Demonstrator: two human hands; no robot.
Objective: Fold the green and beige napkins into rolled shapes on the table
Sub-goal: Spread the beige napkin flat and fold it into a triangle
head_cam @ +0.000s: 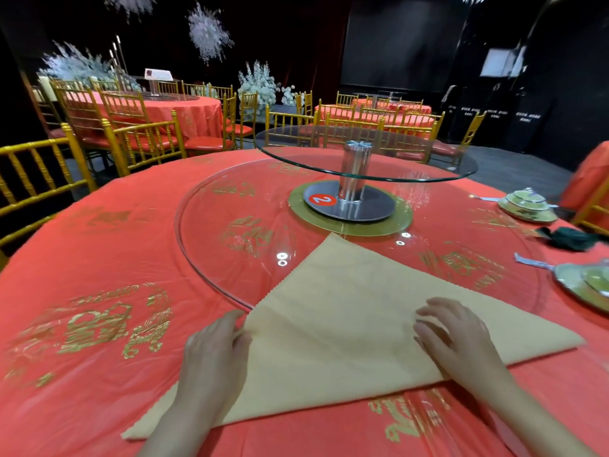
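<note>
A dim banquet hall, gold chairs around red-clothed tables. On the nearest desk (99, 258) sits a wide glass turntable (214, 225). The beige napkin (329, 324) lies folded in a triangle on the turntable's near side, its tip lapping over the glass rim. The right hand (458, 341) rests flat on it, fingers (431, 328) loose, pressing down. The left hand (214, 351) meets the napkin's left edge; whether it pinches or merely touches, I cannot tell. The green napkin (573, 239) sits crumpled off the turntable's right side. This looks like smoothing; next should come a tight, even roll from the long near edge.
</note>
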